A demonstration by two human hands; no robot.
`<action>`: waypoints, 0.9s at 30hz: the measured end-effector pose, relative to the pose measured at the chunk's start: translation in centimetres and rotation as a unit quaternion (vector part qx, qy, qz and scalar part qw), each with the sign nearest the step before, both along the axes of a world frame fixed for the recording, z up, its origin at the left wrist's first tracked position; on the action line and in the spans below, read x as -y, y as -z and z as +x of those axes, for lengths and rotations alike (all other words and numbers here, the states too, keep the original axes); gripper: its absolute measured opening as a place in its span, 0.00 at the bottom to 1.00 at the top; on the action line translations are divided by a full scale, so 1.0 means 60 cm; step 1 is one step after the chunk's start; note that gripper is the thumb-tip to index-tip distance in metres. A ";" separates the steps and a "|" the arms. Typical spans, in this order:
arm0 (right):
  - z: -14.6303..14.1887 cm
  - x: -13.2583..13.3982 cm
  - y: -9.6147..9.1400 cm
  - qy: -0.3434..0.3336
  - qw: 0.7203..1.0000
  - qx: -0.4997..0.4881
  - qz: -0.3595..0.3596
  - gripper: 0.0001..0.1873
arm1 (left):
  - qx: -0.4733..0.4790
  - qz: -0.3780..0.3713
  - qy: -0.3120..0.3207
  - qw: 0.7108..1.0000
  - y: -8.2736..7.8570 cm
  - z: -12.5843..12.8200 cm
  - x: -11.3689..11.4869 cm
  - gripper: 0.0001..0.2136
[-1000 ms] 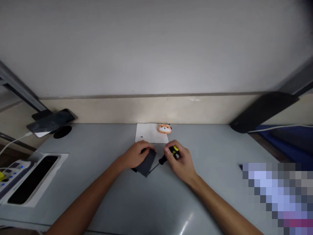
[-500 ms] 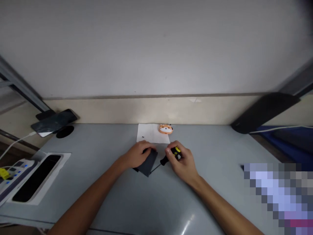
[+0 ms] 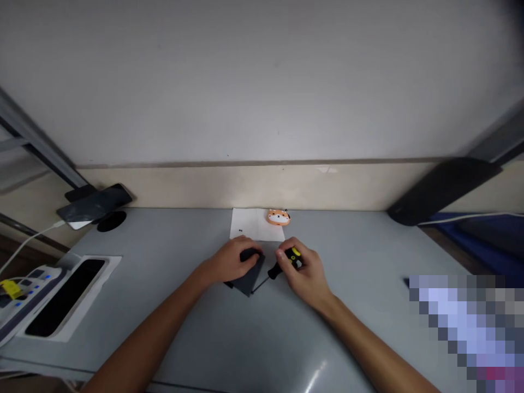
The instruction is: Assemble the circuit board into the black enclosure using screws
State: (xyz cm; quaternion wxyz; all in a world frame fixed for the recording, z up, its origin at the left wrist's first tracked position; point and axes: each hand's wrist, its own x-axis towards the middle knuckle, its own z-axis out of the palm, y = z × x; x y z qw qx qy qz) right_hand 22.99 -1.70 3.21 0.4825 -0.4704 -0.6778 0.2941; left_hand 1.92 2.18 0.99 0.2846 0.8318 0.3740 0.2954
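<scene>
My left hand (image 3: pixel 235 259) grips a dark grey, flat, box-like object (image 3: pixel 248 281) on the desk; its exact kind does not show, and the hand covers its far part. In my right hand (image 3: pixel 303 270) is a black and yellow screwdriver (image 3: pixel 282 266), held by the handle. Its thin shaft slants down to the left, with the tip at the object's near corner. Behind the hands lies a sheet of white paper (image 3: pixel 254 224) with tiny dark bits, perhaps screws (image 3: pixel 240 230), on it. An orange animal-faced case (image 3: pixel 279 217) sits on the paper's right side.
To the left, a phone (image 3: pixel 65 297) lies on a white sheet beside a power strip (image 3: pixel 27 295). Another phone (image 3: pixel 96 204) with a white cable leans at the back left. A dark cylinder (image 3: pixel 442 191) slants at the back right. A wall (image 3: pixel 254 185) bounds the grey desk (image 3: pixel 229 344).
The view has shifted slightly. My left fingers have moved a little on the dark object. The screwdriver tip stays near the same corner, and my right hand keeps its grip.
</scene>
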 end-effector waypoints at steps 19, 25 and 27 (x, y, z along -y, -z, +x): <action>0.009 -0.009 -0.002 0.030 0.999 -0.008 0.014 0.13 | -0.036 0.023 0.013 0.999 -0.010 -0.001 0.004 0.09; 0.015 -0.012 -0.003 0.031 0.999 -0.011 0.011 0.13 | -0.043 0.022 0.011 0.999 -0.015 0.001 0.007 0.09; 0.024 -0.019 -0.006 0.067 0.997 -0.027 0.016 0.15 | -0.035 0.028 0.009 0.999 -0.015 0.003 0.008 0.10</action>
